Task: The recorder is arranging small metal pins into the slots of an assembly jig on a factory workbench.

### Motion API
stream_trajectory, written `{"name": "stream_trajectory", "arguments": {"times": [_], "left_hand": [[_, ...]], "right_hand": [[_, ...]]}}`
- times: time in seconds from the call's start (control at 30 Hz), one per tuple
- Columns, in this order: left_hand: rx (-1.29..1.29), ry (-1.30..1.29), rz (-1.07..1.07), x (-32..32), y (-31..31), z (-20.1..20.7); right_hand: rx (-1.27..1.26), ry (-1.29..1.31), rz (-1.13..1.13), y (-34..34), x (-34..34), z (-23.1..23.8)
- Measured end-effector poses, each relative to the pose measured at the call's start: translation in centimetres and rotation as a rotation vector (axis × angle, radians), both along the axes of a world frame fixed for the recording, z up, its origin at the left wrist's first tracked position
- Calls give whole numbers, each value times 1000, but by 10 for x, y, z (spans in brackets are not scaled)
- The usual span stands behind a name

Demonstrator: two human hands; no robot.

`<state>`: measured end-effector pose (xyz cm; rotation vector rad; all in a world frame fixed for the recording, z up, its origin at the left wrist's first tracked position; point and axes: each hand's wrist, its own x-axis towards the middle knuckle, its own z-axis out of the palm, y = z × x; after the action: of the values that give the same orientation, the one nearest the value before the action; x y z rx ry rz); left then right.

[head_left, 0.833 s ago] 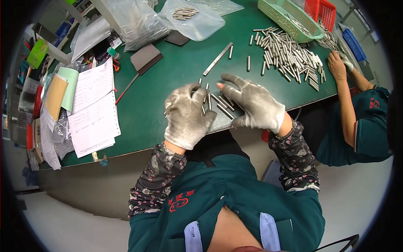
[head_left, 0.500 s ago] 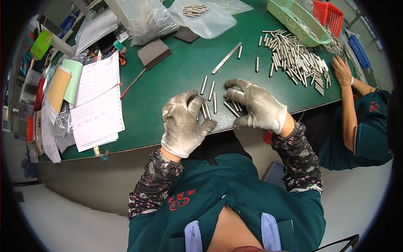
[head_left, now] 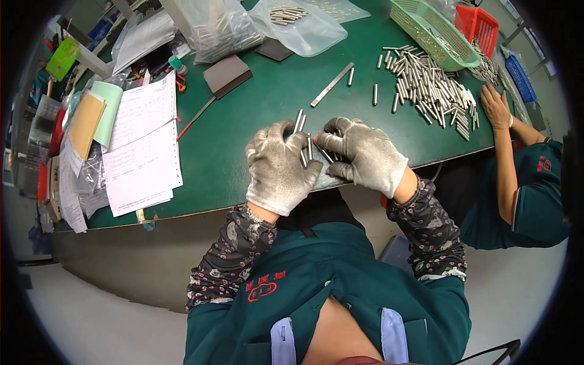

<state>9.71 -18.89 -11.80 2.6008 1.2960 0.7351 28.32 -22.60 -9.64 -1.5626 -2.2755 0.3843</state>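
Observation:
My left hand [head_left: 280, 165], in a grey-white work glove, curls round several short metal pins [head_left: 309, 146] on the green table, near its front edge. Two pins [head_left: 299, 120] stick out past its fingertips. Close by on the right, my gloved right hand [head_left: 366, 152] bends its fingers and thumb over more pins [head_left: 325, 153], partly hidden under it. The hands are almost touching, with the pins gathered between them. Beyond them lie a flat metal strip [head_left: 332, 84] and a single loose pin [head_left: 350, 76].
A large heap of metal pins [head_left: 429, 85] lies at right, beside a green basket [head_left: 420, 21] and a red basket [head_left: 486, 30]. A co-worker's hand [head_left: 496, 108] rests at the table edge. Papers [head_left: 143, 152], a dark block [head_left: 226, 75] and plastic bags [head_left: 316, 39] occupy the left and back.
My left hand has moved right and my right hand slightly left, so they are closer together. The pins between them are pushed together and more covered by the fingers.

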Motion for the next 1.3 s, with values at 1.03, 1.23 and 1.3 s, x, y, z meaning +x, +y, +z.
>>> {"name": "stream_trajectory", "arguments": {"times": [1.03,1.23,1.3], "left_hand": [[-94,44,37,-51,-1,14],[-130,112,-2,-39,0,12],[-74,78,-12,-36,1,10]], "right_hand": [[-49,51,-3,-2,-25,1],[-6,15,14,4,-32,1],[-3,0,9,4,-31,0]]}}
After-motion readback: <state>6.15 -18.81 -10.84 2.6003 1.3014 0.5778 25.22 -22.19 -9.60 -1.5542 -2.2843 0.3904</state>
